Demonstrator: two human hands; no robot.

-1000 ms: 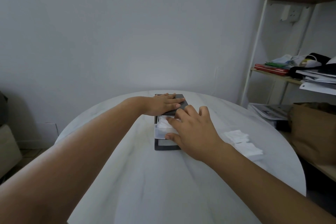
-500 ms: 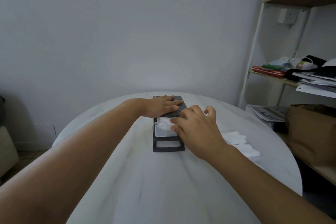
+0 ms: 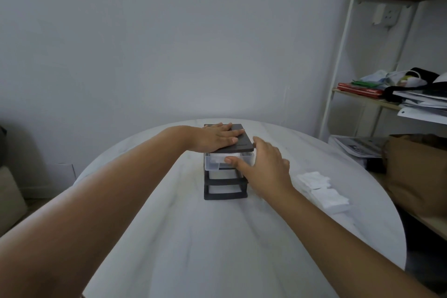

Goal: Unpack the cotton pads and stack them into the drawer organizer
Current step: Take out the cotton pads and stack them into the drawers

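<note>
A small black drawer organizer (image 3: pixel 225 195) stands mid-table. My left hand (image 3: pixel 215 139) lies flat, fingers spread, on its dark top (image 3: pixel 243 144). The clear top drawer (image 3: pixel 212 163) sticks out slightly toward me with white cotton pads inside. My right hand (image 3: pixel 264 167) is against the drawer's front right, thumb pressed on its face, fingers wrapped around the organizer's right side. Two loose stacks of white cotton pads (image 3: pixel 323 190) lie on the table to the right of my right forearm.
The round white marble table (image 3: pixel 193 249) ends close behind the organizer, near a grey wall. A white-framed shelf unit (image 3: pixel 338 80) with papers and clutter stands at the right, beside a brown paper bag (image 3: pixel 418 176).
The top drawer has slid back into the organizer, from far out to nearly closed, with my right hand moving away from me along with it. The left hand stayed on top.
</note>
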